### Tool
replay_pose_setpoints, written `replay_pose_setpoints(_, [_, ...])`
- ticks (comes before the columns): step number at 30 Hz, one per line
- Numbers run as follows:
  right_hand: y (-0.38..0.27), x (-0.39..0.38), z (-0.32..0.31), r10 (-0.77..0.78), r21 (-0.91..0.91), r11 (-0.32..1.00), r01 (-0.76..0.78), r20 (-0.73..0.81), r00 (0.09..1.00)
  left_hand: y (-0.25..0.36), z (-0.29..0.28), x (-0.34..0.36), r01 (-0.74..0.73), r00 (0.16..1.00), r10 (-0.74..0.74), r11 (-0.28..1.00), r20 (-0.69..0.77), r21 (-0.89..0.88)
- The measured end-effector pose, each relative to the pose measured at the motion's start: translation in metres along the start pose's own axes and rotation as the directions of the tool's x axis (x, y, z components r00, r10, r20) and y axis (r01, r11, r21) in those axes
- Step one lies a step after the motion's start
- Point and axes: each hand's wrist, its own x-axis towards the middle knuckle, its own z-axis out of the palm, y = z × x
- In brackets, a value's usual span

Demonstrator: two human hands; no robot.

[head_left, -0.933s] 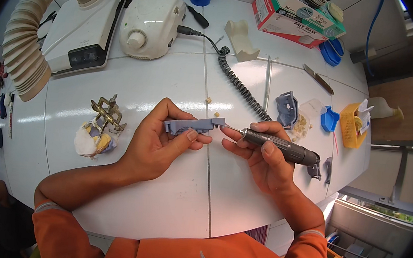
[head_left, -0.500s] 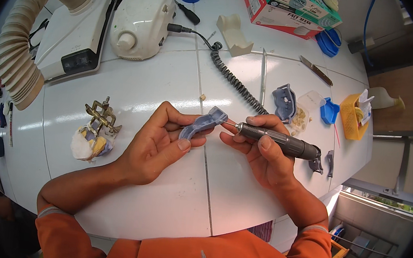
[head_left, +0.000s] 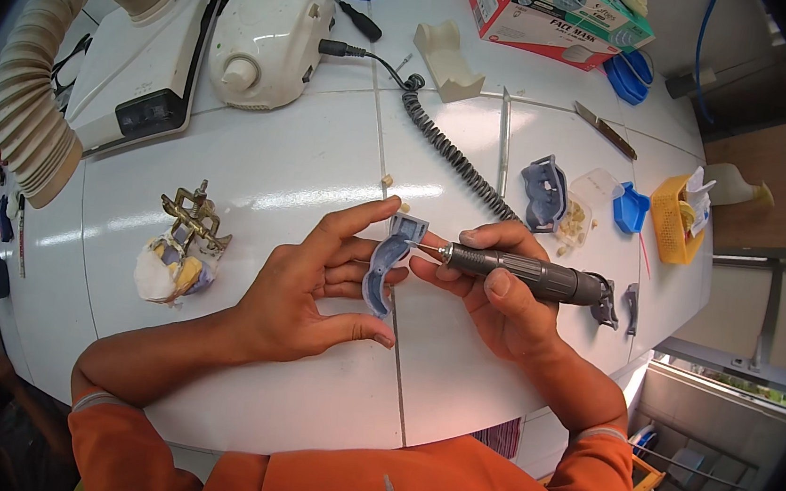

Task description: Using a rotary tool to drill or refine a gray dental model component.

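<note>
The left hand [head_left: 313,285] holds a grey-blue curved tray [head_left: 388,262] above the white table [head_left: 277,168]; its fingers [head_left: 352,275] curl behind the tray and pinch it, with the index finger extended along the upper edge. The right hand [head_left: 492,302] grips a dark rotary handpiece [head_left: 523,274] like a pen, fingers pressed together around the barrel. The handpiece tip meets the tray's inner face near its upper end. A coiled black cord [head_left: 449,152] runs across the table to a cream control unit [head_left: 266,39]. A brass articulator with plaster casts [head_left: 180,249] stands just left of the left hand.
</note>
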Motion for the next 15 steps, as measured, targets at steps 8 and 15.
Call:
replay_pose_setpoints(8, [0.0019, -0.0005, 0.0025, -0.006, -0.027, 1.000, 0.009, 0.111, 0.994, 0.0029, -0.0004, -0.0009, 0.019, 0.996, -0.032, 0.988, 0.083, 0.155])
replay_pose_setpoints(15, [0.0033, -0.0010, 0.0042, -0.065, -0.137, 0.987, 0.081, 0.112, 0.992, 0.0041, 0.0024, -0.0043, 0.103, 0.995, -0.103, 0.994, 0.000, 0.042])
